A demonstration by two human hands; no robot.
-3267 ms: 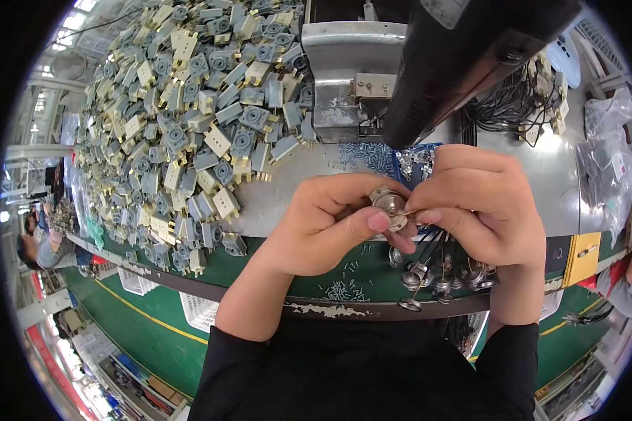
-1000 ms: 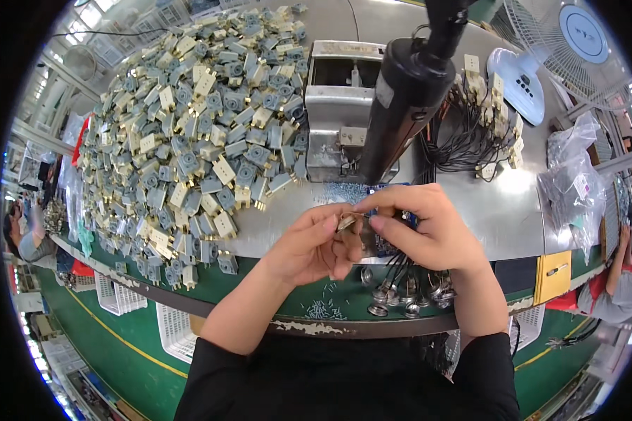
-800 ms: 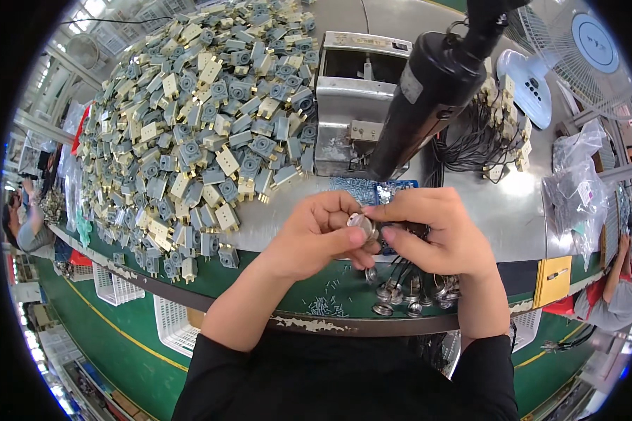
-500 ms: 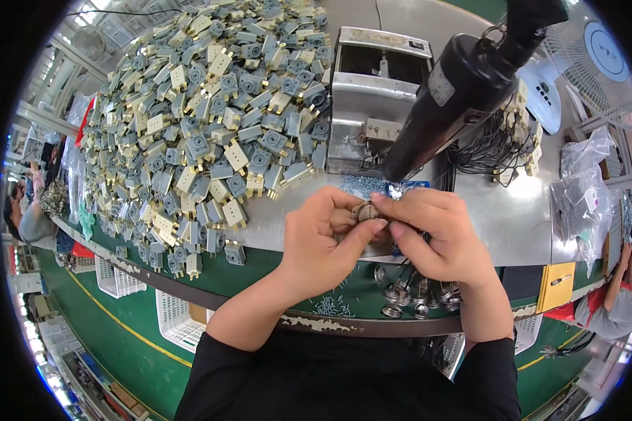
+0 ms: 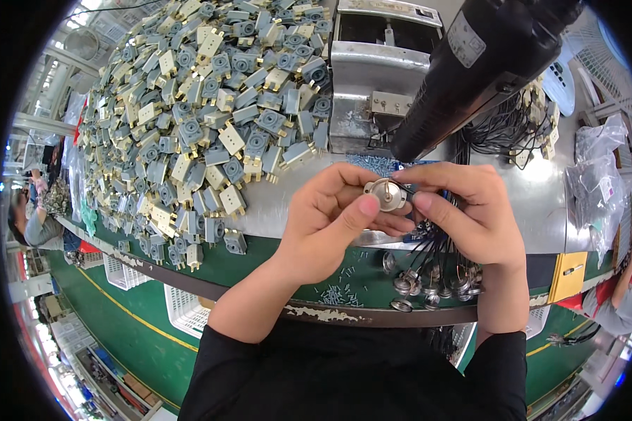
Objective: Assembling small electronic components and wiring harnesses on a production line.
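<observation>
A small round metal disc part with black wires trailing from it is pinched between both hands above the bench edge. My left hand grips it with thumb and fingers from the left. My right hand holds it from the right, thumb under the disc. A bundle of black wires ending in several more metal discs hangs below my right hand onto the green bench.
A large heap of grey and cream plastic housings covers the bench's left. A metal machine and a black cylindrical tool stand behind my hands. Small screws lie on the green mat. Other people sit at far left and right.
Both hands have stayed together on the disc part, turning it slightly between the fingers. The view has shifted closer and a little to the right.
</observation>
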